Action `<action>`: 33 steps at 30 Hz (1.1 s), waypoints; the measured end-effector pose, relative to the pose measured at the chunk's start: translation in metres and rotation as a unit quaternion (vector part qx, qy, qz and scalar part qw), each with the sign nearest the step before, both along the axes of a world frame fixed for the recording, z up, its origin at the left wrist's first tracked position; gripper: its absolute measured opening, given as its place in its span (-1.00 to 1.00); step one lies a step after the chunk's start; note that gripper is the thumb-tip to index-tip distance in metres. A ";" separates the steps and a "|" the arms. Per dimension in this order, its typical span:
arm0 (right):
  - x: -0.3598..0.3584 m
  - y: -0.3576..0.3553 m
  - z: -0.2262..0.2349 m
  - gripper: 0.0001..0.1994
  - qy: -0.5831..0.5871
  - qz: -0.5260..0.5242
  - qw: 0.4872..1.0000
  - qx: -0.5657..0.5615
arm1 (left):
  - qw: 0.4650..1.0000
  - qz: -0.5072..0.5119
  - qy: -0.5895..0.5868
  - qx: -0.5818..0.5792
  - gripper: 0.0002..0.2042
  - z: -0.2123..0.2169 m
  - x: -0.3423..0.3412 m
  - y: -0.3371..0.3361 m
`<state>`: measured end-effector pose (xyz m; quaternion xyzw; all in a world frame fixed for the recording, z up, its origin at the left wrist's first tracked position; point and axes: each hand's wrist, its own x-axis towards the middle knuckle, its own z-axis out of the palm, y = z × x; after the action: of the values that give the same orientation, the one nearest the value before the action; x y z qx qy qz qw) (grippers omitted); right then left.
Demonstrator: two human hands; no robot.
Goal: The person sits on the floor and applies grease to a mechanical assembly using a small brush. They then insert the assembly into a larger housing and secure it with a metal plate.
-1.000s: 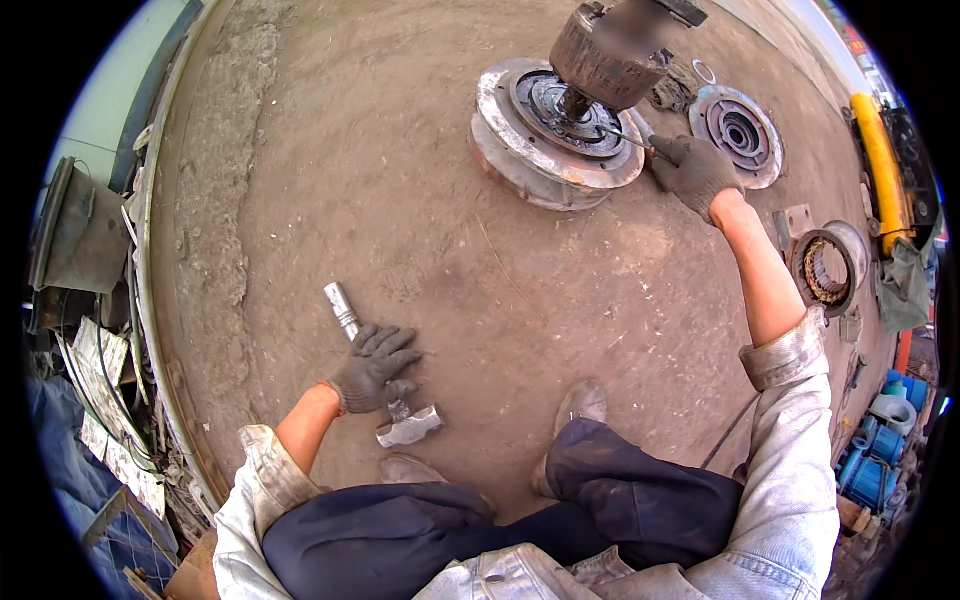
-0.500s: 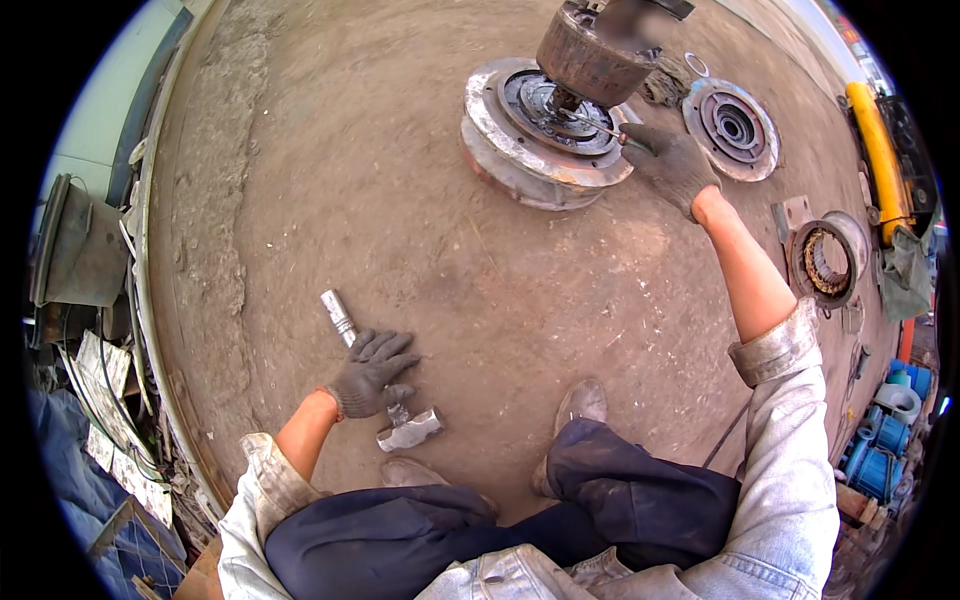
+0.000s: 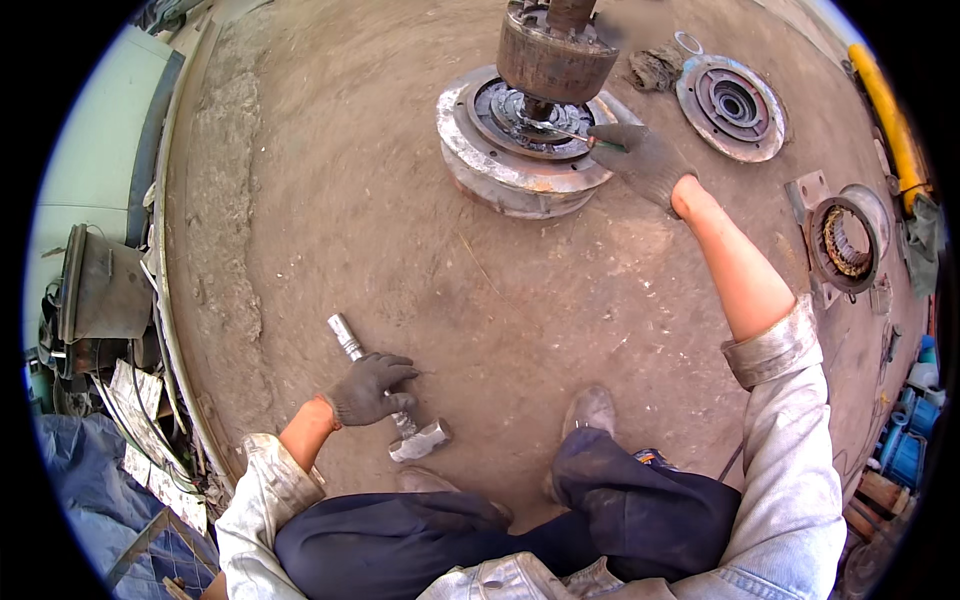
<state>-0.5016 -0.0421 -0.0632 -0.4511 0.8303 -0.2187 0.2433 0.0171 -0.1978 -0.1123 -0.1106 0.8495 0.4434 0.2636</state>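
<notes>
My gloved right hand (image 3: 648,165) is closed on a screwdriver (image 3: 572,134). The handle is mostly covered by the glove, and the thin shaft points left into the centre of a round metal hub (image 3: 525,195) on the ground. Dark grease coats the hub's middle, where a short shaft joins a rusty metal drum (image 3: 555,65) standing above it. Low on the left, my gloved left hand (image 3: 370,388) lies over the handle of a hammer (image 3: 420,440), its fingers curled round it. The hammer's steel head rests near my left shoe.
Right of the hub lie a flanged disc (image 3: 732,107), a dark rag (image 3: 655,68), a thin ring (image 3: 688,43) and a ring-shaped housing (image 3: 842,243). A yellow cylinder (image 3: 890,130) and blue parts (image 3: 903,435) line the right edge. Scrap and blue tarp (image 3: 85,500) lie left.
The view has shifted slightly, so the hub and drum sit further left. The spread fingers of my left hand have drawn together over the hammer handle. My right hand keeps the screwdriver at the hub.
</notes>
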 end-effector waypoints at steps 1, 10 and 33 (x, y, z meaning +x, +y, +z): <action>-0.001 0.001 -0.001 -0.51 -0.029 -0.014 0.999 -0.012 | 1.000 0.011 -0.003 0.002 -0.51 0.007 -0.006 -0.004; 0.047 0.013 0.060 -0.55 -0.245 -0.068 0.966 -0.056 | 0.973 0.218 0.040 -0.059 -0.63 0.136 -0.079 -0.020; 0.270 -0.011 0.165 -0.55 -0.285 0.146 0.946 -0.048 | 0.836 0.504 0.207 0.066 -0.72 0.199 0.020 0.003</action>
<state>-0.2317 -0.0532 0.1021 -0.4977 0.6397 -0.3396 0.4772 0.0375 -0.1945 0.0867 -0.4115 0.6799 0.5821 -0.1716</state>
